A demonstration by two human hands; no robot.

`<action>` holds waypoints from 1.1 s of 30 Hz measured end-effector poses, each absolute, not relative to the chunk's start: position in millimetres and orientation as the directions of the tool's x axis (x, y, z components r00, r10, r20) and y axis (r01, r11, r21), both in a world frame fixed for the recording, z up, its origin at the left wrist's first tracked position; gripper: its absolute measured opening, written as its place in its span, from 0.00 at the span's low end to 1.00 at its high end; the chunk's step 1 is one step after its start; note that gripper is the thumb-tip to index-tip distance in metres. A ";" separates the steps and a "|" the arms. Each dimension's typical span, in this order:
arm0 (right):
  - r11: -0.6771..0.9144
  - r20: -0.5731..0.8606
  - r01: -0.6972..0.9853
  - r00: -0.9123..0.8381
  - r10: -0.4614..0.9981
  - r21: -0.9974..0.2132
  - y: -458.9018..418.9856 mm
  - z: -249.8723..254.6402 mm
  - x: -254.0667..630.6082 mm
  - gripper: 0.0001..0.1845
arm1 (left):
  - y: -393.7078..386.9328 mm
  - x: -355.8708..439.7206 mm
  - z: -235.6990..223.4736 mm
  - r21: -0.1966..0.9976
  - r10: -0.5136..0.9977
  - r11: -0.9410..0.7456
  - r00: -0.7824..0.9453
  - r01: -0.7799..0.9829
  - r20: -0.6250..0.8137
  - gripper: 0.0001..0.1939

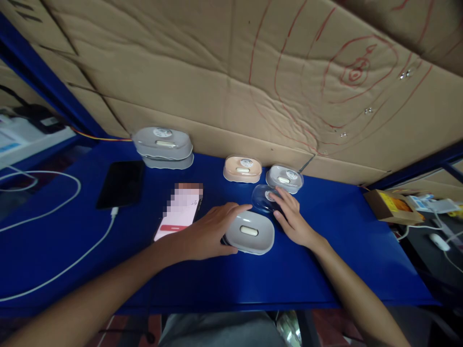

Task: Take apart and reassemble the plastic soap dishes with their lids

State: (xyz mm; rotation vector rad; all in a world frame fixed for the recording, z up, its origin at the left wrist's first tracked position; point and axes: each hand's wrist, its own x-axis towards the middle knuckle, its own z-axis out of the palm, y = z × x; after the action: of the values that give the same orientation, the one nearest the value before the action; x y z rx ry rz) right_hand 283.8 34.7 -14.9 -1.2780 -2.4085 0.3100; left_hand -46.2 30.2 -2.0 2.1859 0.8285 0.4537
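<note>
My left hand (211,229) is closed around the left edge of a grey oval soap dish (266,236) with a cream oblong piece in its middle. The dish lies uncovered on the blue table (285,284). Just behind it, my right hand (294,221) grips the right side of a clear lid (258,197), fingers over its round sticker and thumb at the near edge. Beyond that lid stands a lidded grey soap dish (280,182), with a lidded peach soap dish (234,166) to its left.
Two stacked grey soap dishes (146,142) stand at the back left. A lit phone (179,212) and a dark phone (120,185) on a white cable (103,241) lie to the left. Cardboard (188,62) walls the back; a small open box (378,205) is at right.
</note>
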 end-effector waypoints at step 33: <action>0.720 0.445 0.637 -0.579 0.683 -0.275 0.8 20.8 262.5 0.23 | 39.3 -30.3 11.7 0.754 0.796 0.563 0.466 -0.339 -0.386 0.23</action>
State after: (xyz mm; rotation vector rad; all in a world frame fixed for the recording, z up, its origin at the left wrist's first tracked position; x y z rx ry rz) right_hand 262.5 0.8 20.8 -1.0031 -2.3937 0.1147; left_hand -30.3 39.3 11.7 0.6529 0.8060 0.7604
